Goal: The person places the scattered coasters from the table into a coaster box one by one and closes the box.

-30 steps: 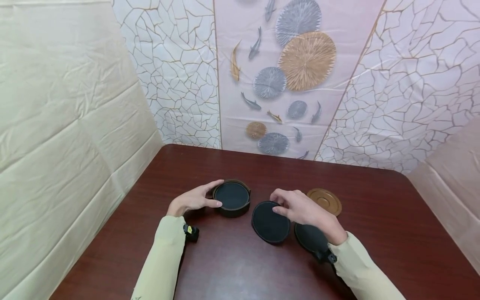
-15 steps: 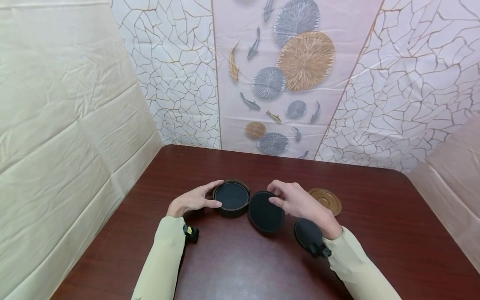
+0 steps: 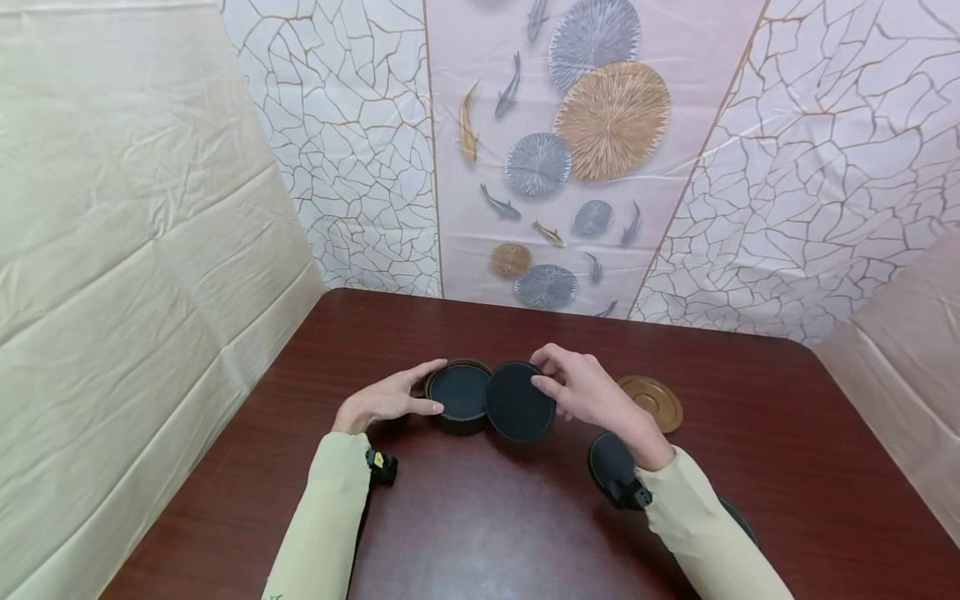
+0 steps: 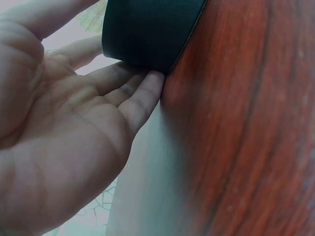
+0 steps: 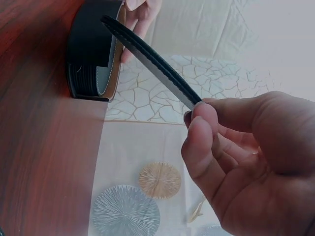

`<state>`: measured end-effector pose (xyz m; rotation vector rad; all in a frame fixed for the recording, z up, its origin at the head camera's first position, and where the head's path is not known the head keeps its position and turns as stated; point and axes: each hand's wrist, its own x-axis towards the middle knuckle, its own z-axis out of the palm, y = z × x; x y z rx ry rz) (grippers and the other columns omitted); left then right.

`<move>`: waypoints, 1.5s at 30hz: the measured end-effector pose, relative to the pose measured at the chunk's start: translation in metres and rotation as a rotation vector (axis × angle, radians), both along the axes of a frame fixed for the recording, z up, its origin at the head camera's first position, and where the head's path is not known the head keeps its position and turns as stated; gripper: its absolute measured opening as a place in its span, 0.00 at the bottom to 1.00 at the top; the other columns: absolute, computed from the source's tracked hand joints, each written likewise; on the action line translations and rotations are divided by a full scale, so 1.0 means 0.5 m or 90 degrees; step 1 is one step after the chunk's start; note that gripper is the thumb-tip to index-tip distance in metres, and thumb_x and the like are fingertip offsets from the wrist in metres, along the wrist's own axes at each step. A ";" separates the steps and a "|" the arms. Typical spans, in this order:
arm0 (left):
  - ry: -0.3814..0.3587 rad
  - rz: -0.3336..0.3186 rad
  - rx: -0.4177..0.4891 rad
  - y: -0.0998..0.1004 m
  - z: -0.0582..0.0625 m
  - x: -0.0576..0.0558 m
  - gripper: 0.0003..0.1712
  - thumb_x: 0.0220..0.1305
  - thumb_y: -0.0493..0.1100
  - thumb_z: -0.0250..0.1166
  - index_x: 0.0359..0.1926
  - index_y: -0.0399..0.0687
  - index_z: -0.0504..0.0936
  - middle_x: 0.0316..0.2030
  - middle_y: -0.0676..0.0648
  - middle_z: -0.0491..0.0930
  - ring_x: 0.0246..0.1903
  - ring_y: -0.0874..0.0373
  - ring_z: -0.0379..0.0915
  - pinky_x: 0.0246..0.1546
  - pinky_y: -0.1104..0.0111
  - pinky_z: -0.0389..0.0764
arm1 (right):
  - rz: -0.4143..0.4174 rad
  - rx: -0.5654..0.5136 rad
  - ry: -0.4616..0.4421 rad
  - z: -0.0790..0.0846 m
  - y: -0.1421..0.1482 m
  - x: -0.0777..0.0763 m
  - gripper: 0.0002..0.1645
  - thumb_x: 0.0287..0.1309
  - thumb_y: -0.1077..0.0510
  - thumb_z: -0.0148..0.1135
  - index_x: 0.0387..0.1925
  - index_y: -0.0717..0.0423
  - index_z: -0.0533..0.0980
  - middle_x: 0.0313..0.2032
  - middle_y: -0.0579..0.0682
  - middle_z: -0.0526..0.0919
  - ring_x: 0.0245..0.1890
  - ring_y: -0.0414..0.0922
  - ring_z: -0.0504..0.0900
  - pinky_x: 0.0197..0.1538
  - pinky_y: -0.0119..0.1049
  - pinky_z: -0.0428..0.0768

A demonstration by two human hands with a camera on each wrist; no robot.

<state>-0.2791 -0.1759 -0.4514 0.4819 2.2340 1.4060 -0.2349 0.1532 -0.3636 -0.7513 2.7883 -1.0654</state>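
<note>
A round black coaster holder (image 3: pixel 462 425) with a brown lining stands on the table, and a stack of black coasters (image 5: pixel 84 81) shows through its side slot. My left hand (image 3: pixel 393 395) holds the holder from the left, thumb at the near rim and fingers round the far side. In the left wrist view, fingertips touch the low edge of its dark wall (image 4: pixel 152 32). Between thumb and fingers, my right hand (image 3: pixel 585 387) pinches a round black coaster (image 3: pixel 520 402) by its right edge. That coaster is tilted, beside the holder and overlapping its right rim in the head view.
Another black coaster (image 3: pixel 609 457) lies under my right wrist, partly hidden by the wrist camera (image 3: pixel 633 493). A dark round edge (image 3: pixel 738 521) shows beyond the right sleeve. Farther back lies a brown ringed disc (image 3: pixel 652 402). Patterned cloth (image 3: pixel 360 150) hangs behind the table.
My right hand has carried the coaster left and away from me, up to the holder. The left hand and the holder have hardly moved.
</note>
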 end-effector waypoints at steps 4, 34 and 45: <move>0.001 0.000 -0.005 -0.001 -0.001 -0.001 0.50 0.57 0.49 0.73 0.76 0.66 0.54 0.74 0.52 0.56 0.74 0.52 0.49 0.71 0.51 0.57 | -0.009 -0.030 0.001 -0.004 -0.006 -0.006 0.16 0.65 0.59 0.62 0.53 0.55 0.74 0.39 0.56 0.83 0.15 0.45 0.80 0.20 0.34 0.79; -0.010 -0.004 0.007 0.001 -0.003 -0.003 0.50 0.58 0.48 0.72 0.76 0.65 0.54 0.73 0.50 0.57 0.72 0.51 0.52 0.71 0.52 0.58 | -0.070 -0.186 -0.055 -0.064 -0.065 -0.040 0.19 0.67 0.61 0.59 0.58 0.59 0.72 0.39 0.60 0.84 0.20 0.45 0.84 0.28 0.49 0.84; -0.004 -0.011 0.015 -0.001 -0.005 -0.004 0.51 0.58 0.48 0.73 0.76 0.63 0.54 0.74 0.51 0.56 0.73 0.51 0.52 0.70 0.54 0.60 | -0.078 -0.224 -0.090 -0.090 -0.082 -0.050 0.20 0.67 0.62 0.58 0.59 0.59 0.72 0.38 0.60 0.83 0.20 0.45 0.84 0.32 0.54 0.84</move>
